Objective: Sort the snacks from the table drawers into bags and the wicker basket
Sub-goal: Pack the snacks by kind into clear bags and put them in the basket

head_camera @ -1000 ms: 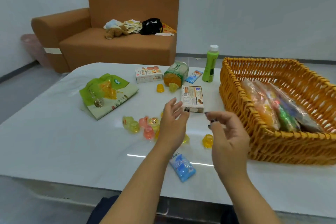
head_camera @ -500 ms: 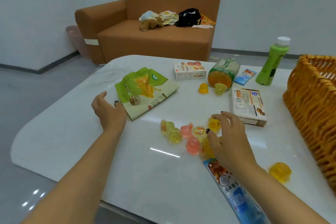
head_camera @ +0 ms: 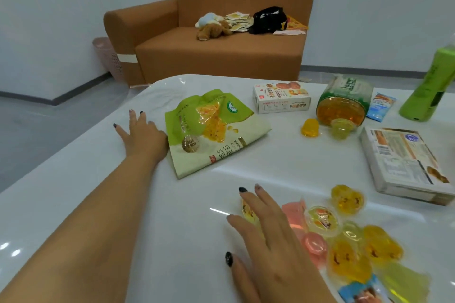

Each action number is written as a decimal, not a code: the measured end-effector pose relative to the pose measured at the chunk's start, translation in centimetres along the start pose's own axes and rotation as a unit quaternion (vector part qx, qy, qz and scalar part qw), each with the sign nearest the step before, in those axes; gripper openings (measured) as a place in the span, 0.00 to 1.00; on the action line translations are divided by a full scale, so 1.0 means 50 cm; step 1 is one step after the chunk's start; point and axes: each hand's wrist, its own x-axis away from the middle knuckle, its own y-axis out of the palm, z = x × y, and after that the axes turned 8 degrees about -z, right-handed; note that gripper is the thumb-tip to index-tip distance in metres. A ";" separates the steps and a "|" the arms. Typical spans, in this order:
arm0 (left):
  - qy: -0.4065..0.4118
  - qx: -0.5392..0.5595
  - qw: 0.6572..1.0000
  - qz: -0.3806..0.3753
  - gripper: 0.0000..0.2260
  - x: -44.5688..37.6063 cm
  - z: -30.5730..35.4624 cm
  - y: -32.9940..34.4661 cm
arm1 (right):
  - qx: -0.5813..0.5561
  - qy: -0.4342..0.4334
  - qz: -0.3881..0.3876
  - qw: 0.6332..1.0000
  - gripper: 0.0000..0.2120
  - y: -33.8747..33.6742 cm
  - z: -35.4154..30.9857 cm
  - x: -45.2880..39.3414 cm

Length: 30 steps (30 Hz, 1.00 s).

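My left hand (head_camera: 141, 134) lies flat on the white table (head_camera: 73, 179), fingers spread, its thumb side touching the left edge of a green and cream snack bag (head_camera: 211, 130). My right hand (head_camera: 268, 233) hovers low with straight, spread fingers over the left side of a cluster of several jelly cups (head_camera: 344, 241), yellow, pink and green; one cup is partly hidden under its fingers. Neither hand holds anything. The wicker basket is out of view.
Two loose jelly cups (head_camera: 310, 127) lie beside a tipped green jelly jar (head_camera: 344, 101). A small biscuit box (head_camera: 282, 97), a larger white box (head_camera: 406, 162), a blue sachet (head_camera: 380, 107), a green bottle (head_camera: 430, 88) and a blue packet (head_camera: 364, 293) share the table. An orange sofa (head_camera: 221, 32) stands behind.
My view swung left and closer, putting the basket out of frame. My left hand slid forward along the bag's left edge; my right hand moved left over the jelly cups.
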 end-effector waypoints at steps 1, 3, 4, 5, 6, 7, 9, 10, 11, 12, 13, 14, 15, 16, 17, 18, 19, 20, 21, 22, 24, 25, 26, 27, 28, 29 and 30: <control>0.000 0.005 1.000 0.001 0.20 -0.001 0.002 -0.001 | 0.004 -0.002 0.001 1.000 0.13 0.000 0.000 0.000; -0.003 0.038 0.999 0.021 0.21 0.003 0.005 -0.001 | 0.010 0.003 -0.003 1.000 0.13 0.000 -0.002 0.001; -0.003 0.062 0.997 0.038 0.22 0.011 0.006 -0.003 | 0.009 0.006 -0.005 1.000 0.13 -0.001 -0.003 0.001; -0.001 0.095 0.994 0.058 0.24 0.023 0.006 -0.005 | 0.006 0.010 -0.007 1.000 0.14 -0.002 -0.003 0.002; 0.004 0.131 0.988 0.084 0.26 0.040 0.006 -0.008 | 0.003 0.010 -0.012 1.000 0.15 -0.005 -0.004 0.004; 0.011 0.165 0.980 0.113 0.28 0.059 0.004 -0.011 | 0.004 0.009 -0.018 1.000 0.16 -0.007 -0.006 0.005; 0.024 0.206 0.966 0.153 0.31 0.103 -0.003 -0.018 | 0.008 0.007 -0.035 0.999 0.16 -0.017 -0.011 0.011; 0.029 0.215 0.963 0.161 0.32 0.127 -0.008 -0.022 | 0.005 0.005 -0.046 0.999 0.16 -0.022 -0.016 0.018; 0.035 0.226 0.959 0.166 0.33 0.155 -0.012 -0.026 | 0.002 0.000 -0.057 0.998 0.17 -0.030 -0.021 0.029; 0.044 0.241 0.955 0.166 0.34 0.191 -0.016 -0.027 | -0.001 -0.005 -0.069 0.998 0.17 -0.041 -0.027 0.043; 0.051 0.258 0.951 0.164 0.34 0.233 -0.017 -0.027 | -0.003 -0.012 -0.081 0.997 0.18 -0.056 -0.034 0.058; 0.057 0.279 0.944 0.166 0.34 0.278 -0.017 -0.027 | -0.001 -0.016 -0.092 0.996 0.18 -0.073 -0.040 0.072; 0.061 0.298 0.937 0.174 0.34 0.325 -0.015 -0.028 | 0.002 -0.017 -0.097 0.995 0.19 -0.092 -0.047 0.084; 0.060 0.318 0.927 0.189 0.34 0.370 -0.013 -0.034 | 0.000 -0.007 -0.096 0.995 0.19 -0.111 -0.054 0.093; 0.059 0.335 0.917 0.209 0.33 0.411 -0.012 -0.045 | -0.014 0.012 -0.089 0.996 0.20 -0.132 -0.062 0.098; 0.058 0.351 0.905 0.234 0.31 0.446 -0.012 -0.066 | -0.037 0.037 -0.077 0.996 0.21 -0.152 -0.071 0.102; 0.055 0.372 0.890 0.256 0.29 0.475 -0.013 -0.092 | -0.066 0.066 -0.059 0.994 0.21 -0.173 -0.081 0.106; 0.049 0.399 0.875 0.270 0.26 0.499 -0.015 -0.119 | -0.098 0.097 -0.038 0.990 0.21 -0.195 -0.093 0.111; 0.048 0.426 0.861 0.276 0.24 0.525 -0.013 -0.149 | -0.129 0.125 -0.016 0.984 0.21 -0.215 -0.103 0.117; 0.064 0.445 0.849 0.276 0.22 0.552 -0.010 -0.176 | -0.158 0.151 0.004 0.976 0.21 -0.233 -0.112 0.127; 0.127 0.451 0.840 0.273 0.21 0.606 0.003 -0.217 | -0.196 0.208 0.017 0.958 0.23 -0.262 -0.118 0.150; 0.155 0.449 0.839 0.265 0.21 0.631 0.011 -0.231 | -0.211 0.236 0.015 0.948 0.22 -0.276 -0.117 0.157; 0.175 0.455 0.836 0.252 0.20 0.656 0.019 -0.240 | -0.232 0.260 0.014 0.937 0.21 -0.288 -0.113 0.162; 0.183 0.471 0.831 0.233 0.20 0.678 0.027 -0.246 | -0.258 0.280 0.017 0.924 0.19 -0.298 -0.106 0.165; 0.183 0.498 0.821 0.211 0.20 0.701 0.037 -0.252 | -0.288 0.301 0.022 0.909 0.16 -0.307 -0.099 0.168; 0.173 0.537 0.804 0.188 0.20 0.723 0.047 -0.255 | -0.314 0.320 0.027 0.893 0.15 -0.318 -0.092 0.171; 0.157 0.589 0.777 0.158 0.19 0.746 0.059 -0.255 | -0.333 0.338 0.032 0.880 0.13 -0.329 -0.084 0.174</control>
